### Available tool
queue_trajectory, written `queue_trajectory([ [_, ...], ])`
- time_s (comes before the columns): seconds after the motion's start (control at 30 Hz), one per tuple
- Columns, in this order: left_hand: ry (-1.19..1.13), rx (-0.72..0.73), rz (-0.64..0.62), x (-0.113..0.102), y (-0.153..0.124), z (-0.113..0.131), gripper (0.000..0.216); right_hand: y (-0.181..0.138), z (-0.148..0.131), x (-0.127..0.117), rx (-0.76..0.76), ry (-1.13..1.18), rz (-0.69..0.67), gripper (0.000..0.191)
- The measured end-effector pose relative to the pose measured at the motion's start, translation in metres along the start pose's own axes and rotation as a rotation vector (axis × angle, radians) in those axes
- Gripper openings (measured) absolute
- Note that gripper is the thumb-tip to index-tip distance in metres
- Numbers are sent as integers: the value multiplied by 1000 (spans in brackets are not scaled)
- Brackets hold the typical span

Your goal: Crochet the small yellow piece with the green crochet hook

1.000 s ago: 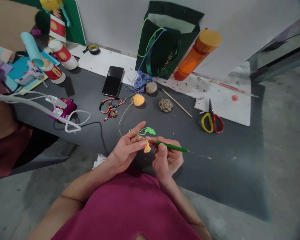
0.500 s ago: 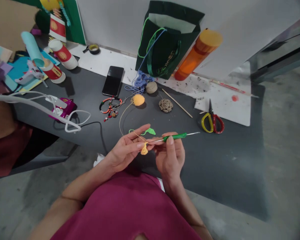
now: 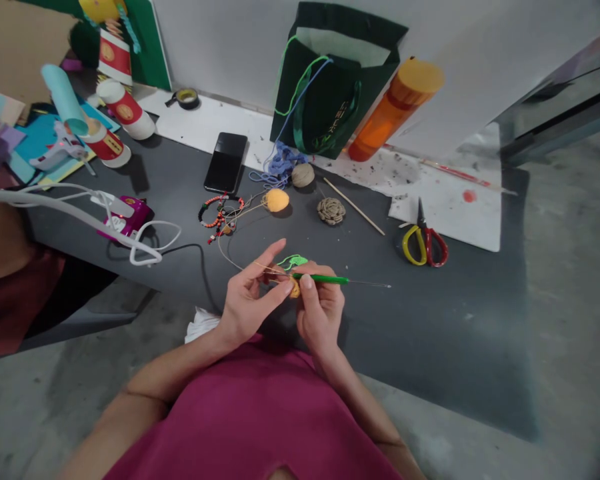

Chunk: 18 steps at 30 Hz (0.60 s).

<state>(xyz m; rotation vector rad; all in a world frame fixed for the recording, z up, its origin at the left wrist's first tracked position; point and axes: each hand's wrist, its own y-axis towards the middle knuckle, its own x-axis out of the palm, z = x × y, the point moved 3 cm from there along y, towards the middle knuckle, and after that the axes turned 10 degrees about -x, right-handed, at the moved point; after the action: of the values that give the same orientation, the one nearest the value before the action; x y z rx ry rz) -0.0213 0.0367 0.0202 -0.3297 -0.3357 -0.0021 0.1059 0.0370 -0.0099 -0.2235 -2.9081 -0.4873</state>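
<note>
Between thumb and fingers, my left hand (image 3: 253, 297) pinches a small yellow crochet piece (image 3: 295, 288), its index finger raised with yarn running over it. My right hand (image 3: 323, 307) is closed around a green-handled crochet hook (image 3: 325, 278); the hook's working end meets the yellow piece and its other metal end points right. A strand leads from my left hand back toward a yellow yarn ball (image 3: 277, 200) on the table. Just beyond my fingers lies a bright green crocheted leaf (image 3: 296, 261), partly covered by the hands.
Beyond the hands are a phone (image 3: 225, 162), a beaded bracelet (image 3: 215, 212), a beige crocheted flower (image 3: 331, 211), a wooden stick (image 3: 354, 206) and scissors (image 3: 424, 240). A dark paper bag (image 3: 330, 87) and orange bottle (image 3: 395, 110) stand at the wall. Another person's arm (image 3: 3, 247) shows left.
My right hand has moved left with the hook, closer to my left hand. The hook's free end has dipped. The yarn strand has shifted left on the table.
</note>
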Motion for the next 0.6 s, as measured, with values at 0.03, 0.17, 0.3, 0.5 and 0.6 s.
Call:
queue_trajectory([
  [0.03, -2, -6, -6, 0, 0, 0, 61, -1, 2, -1, 15, -10, -6, 12],
  [0.17, -29, -19, -20, -2, 3, -1, 57, -1, 9, -2, 93, -30, 11, 13],
  [0.3, -2, 32, -54, -2, 6, -5, 50, 2, 13, 1, 182, 46, -2, 17],
  [0.5, -41, 42, -115, -6, 13, -22, 38, 8, 10, 4, 311, 179, -16, 28],
  [0.6, -80, 13, -87, -9, 15, -27, 37, 9, 7, 5, 334, 258, -71, 32],
])
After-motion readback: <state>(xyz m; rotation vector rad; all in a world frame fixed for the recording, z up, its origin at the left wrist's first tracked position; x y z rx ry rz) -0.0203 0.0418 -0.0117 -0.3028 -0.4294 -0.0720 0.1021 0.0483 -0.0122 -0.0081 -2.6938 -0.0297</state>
